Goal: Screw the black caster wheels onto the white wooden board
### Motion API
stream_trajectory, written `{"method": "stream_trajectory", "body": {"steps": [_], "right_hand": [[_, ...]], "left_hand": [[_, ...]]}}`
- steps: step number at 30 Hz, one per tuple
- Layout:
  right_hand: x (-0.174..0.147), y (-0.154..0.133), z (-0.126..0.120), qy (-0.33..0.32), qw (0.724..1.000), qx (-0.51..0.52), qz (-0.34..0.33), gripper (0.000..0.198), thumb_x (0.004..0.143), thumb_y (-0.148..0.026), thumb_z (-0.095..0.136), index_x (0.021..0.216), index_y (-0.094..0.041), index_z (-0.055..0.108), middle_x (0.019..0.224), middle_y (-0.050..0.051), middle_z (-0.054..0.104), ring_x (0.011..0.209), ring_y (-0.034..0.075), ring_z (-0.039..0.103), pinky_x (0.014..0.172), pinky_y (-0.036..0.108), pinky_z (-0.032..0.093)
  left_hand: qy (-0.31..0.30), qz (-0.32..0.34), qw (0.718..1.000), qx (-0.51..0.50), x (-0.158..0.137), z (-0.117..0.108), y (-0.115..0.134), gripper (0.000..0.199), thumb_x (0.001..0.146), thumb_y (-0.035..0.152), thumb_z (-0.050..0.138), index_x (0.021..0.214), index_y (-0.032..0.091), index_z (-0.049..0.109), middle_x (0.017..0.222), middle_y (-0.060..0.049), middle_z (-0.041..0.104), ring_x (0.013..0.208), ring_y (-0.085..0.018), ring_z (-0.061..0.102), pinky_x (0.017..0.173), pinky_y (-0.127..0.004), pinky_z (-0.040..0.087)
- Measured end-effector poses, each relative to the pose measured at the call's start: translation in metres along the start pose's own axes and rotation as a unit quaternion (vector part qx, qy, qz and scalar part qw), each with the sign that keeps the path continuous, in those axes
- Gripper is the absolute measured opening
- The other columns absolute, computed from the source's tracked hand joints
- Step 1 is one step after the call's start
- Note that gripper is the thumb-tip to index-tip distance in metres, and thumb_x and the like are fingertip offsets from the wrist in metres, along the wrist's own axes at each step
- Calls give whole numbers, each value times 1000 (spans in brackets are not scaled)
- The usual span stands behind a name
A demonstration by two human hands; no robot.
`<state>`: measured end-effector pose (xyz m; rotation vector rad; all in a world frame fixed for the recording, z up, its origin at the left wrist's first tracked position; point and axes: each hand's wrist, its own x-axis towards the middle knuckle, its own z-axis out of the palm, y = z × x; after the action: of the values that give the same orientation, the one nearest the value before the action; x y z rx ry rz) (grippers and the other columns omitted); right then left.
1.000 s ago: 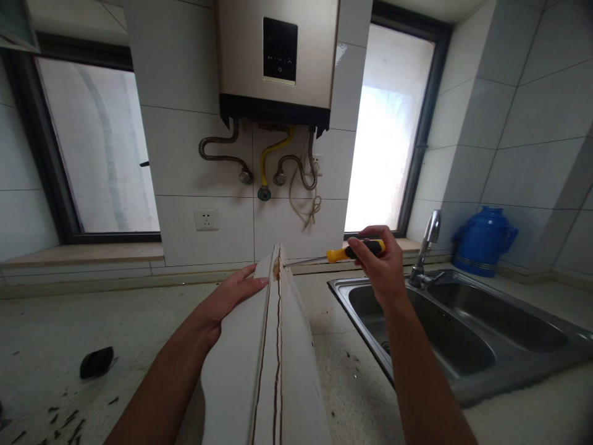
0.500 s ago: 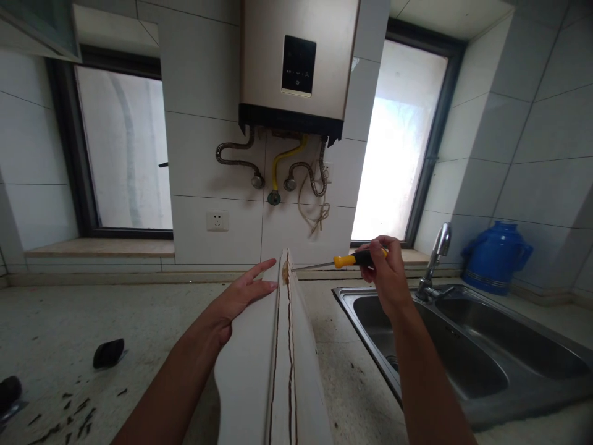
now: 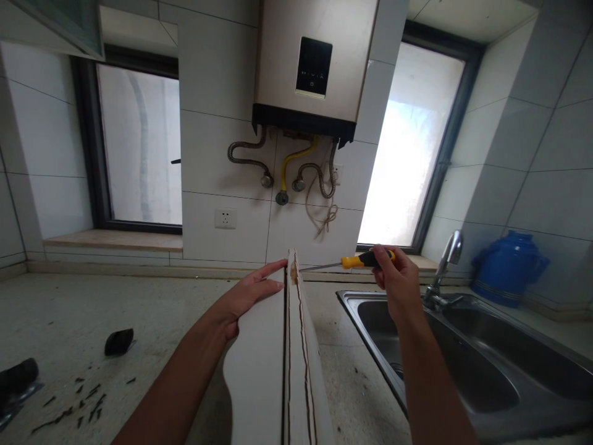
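A white wooden piece point(image 3: 259, 358) with cracked, brown-lined edges stands up from the countertop in front of me. My left hand point(image 3: 252, 293) grips its far left side, index finger and thumb pressed against it and the other fingers mostly hidden. Near its far end, a patch of bare brown wood point(image 3: 293, 272) shows. From the right, my right hand point(image 3: 393, 272) is closed around the yellow and black handle of a screwdriver point(image 3: 354, 262). The screwdriver lies nearly level, its tip at the wood's right edge beside the bare patch.
A steel double sink point(image 3: 340, 303) with a faucet point(image 3: 447, 259) is at right, a blue jug point(image 3: 507, 272) behind it. Small dark screws point(image 3: 95, 402) and black objects point(image 3: 119, 342) lie on the left countertop. A water heater point(image 3: 296, 68) hangs on the wall.
The whole view has shifted, so most things appear slightly farther right. Both hands keep their holds, and the screwdriver tip stays at the same spot on the wood.
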<state>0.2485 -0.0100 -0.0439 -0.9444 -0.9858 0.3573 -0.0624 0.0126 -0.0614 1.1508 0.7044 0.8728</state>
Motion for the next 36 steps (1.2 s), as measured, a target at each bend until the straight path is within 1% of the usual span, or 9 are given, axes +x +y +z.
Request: {"method": "stream_trajectory", "body": {"steps": [4, 10, 13, 17, 22, 27, 30, 33, 36], "right_hand": [[-1, -1, 2, -20, 1000, 24, 2, 54, 76, -66, 87, 96, -19, 72, 65, -4, 56, 47, 5, 42, 40, 19, 29], [0, -8, -5, -75, 996, 41, 28, 60, 70, -59, 91, 115, -24, 73, 103, 6, 74, 77, 18, 73, 54, 24, 49], [1, -10, -9, -61, 998, 27, 13, 54, 69, -60, 92, 103, -22, 73, 84, 2, 69, 61, 12, 62, 49, 23, 45], [2, -5, -13, -2, 999, -33, -8, 53, 76, -66, 88, 72, -22, 59, 50, -8, 40, 40, 7, 34, 35, 22, 22], [2, 0, -15, -13, 995, -92, -26, 54, 81, -68, 84, 70, -20, 61, 48, -4, 47, 42, 9, 42, 36, 23, 24], [0, -9, -19, -120, 990, -73, -11, 57, 82, -65, 81, 116, -20, 70, 76, 4, 74, 47, 8, 44, 44, 24, 34], [1, -11, -24, -139, 986, -91, -3, 48, 83, -64, 80, 96, -19, 70, 70, 3, 70, 47, 9, 46, 45, 25, 34], [3, -4, -24, -94, 987, -127, -19, 55, 87, -69, 76, 69, -20, 60, 52, -1, 53, 46, 10, 46, 45, 26, 32], [5, 5, -20, -69, 987, -134, -48, 48, 89, -68, 75, 87, -21, 67, 65, -1, 58, 58, 12, 52, 52, 26, 37]], "left_hand": [[-13, 0, 1000, -13, 0, 0, -1, 94, 82, 32, 88, 166, 28, 46, 114, -11, 80, 76, -19, 74, 66, -28, 59], [43, -4, 999, 10, 1, -2, -2, 100, 81, 36, 93, 168, 31, 44, 135, -15, 71, 81, -16, 73, 74, -27, 59], [55, -3, 998, 15, 5, -3, -5, 113, 75, 42, 98, 170, 28, 40, 154, -22, 61, 99, -23, 76, 81, -29, 59], [78, 2, 997, 11, 6, 1, -5, 125, 71, 43, 100, 173, 19, 32, 158, -25, 60, 113, -29, 75, 85, -31, 59], [58, -2, 998, 3, 1, 11, 2, 123, 72, 36, 99, 172, 11, 31, 129, -19, 78, 90, -24, 77, 73, -28, 59], [71, -10, 997, 34, -2, 13, 5, 107, 76, 35, 95, 166, 13, 43, 116, -13, 82, 82, -22, 76, 70, -27, 60], [103, -17, 993, 51, -2, 13, 7, 100, 81, 34, 91, 166, 13, 43, 121, -13, 81, 95, -23, 78, 74, -24, 60], [105, -26, 992, 68, -1, 13, 7, 99, 83, 34, 89, 167, 15, 42, 128, -13, 80, 102, -25, 79, 75, -25, 61], [113, -29, 989, 90, 0, 10, 7, 96, 83, 37, 88, 167, 19, 44, 131, -12, 79, 105, -26, 80, 77, -25, 63]]}}
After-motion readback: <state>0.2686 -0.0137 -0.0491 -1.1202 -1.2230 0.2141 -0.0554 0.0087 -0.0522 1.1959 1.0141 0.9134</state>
